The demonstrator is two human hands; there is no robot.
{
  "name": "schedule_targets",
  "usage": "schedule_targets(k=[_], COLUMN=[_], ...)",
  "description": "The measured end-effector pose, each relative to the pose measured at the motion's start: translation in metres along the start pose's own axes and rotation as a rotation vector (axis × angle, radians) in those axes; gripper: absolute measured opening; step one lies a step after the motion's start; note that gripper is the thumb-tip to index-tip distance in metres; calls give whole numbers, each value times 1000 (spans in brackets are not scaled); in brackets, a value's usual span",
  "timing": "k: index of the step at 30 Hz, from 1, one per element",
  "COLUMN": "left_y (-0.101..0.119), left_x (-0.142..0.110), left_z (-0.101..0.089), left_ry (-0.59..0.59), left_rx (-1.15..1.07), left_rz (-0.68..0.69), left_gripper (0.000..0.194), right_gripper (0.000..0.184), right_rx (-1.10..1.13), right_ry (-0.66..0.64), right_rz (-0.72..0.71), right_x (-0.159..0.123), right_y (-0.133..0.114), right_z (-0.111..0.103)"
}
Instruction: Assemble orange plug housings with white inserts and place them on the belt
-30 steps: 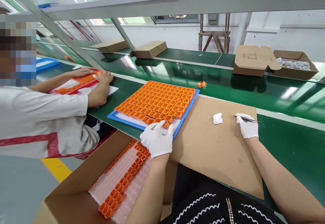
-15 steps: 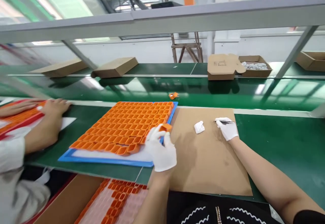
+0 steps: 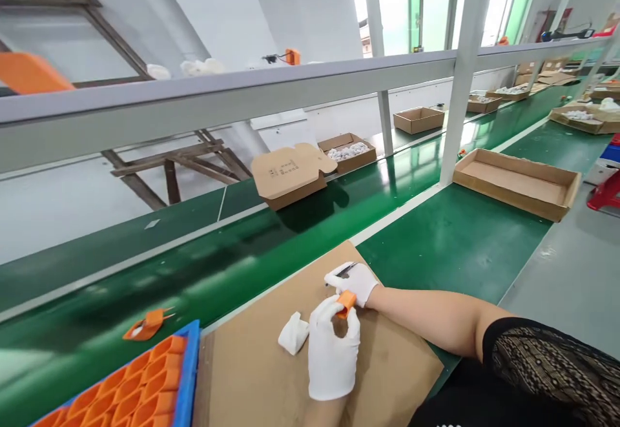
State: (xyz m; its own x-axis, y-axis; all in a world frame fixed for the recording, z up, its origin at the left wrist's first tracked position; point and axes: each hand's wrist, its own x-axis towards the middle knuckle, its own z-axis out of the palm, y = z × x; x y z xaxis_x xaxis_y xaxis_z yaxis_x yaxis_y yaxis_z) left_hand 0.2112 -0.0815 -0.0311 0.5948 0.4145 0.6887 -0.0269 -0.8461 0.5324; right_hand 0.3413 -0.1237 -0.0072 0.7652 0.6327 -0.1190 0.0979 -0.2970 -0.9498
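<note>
Orange cup (image 3: 347,300) sits pinched between the thumb and fingers of the left hand (image 3: 333,356), above a cardboard sheet (image 3: 256,365). Just beyond, the right hand (image 3: 361,283) grips dark tweezers (image 3: 347,270) (both hands wear white gloves). Farther off, an orange piece (image 3: 154,322) rests on the green belt (image 3: 247,272), then comes an open box (image 3: 361,161) of white items (image 3: 349,150).

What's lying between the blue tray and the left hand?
A crumpled white thing lies there, on the cardboard sheet; the head view shows it.
</note>
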Motion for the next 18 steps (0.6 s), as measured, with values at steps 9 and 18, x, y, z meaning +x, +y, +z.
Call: schedule_targets(k=[9,18], left_y=[-21,-13], left_x=[-7,-7], left_z=[0,-6], left_ry=[-127,-419], left_rx=[32,-38], left_rz=[-363,-444], left_gripper=[31,31], right_gripper=[24,23], right_rx=[159,293], right_ry=[-35,-22], right_rz=[32,78], right_x=[0,1], right_y=[17,20], right_z=[16,23])
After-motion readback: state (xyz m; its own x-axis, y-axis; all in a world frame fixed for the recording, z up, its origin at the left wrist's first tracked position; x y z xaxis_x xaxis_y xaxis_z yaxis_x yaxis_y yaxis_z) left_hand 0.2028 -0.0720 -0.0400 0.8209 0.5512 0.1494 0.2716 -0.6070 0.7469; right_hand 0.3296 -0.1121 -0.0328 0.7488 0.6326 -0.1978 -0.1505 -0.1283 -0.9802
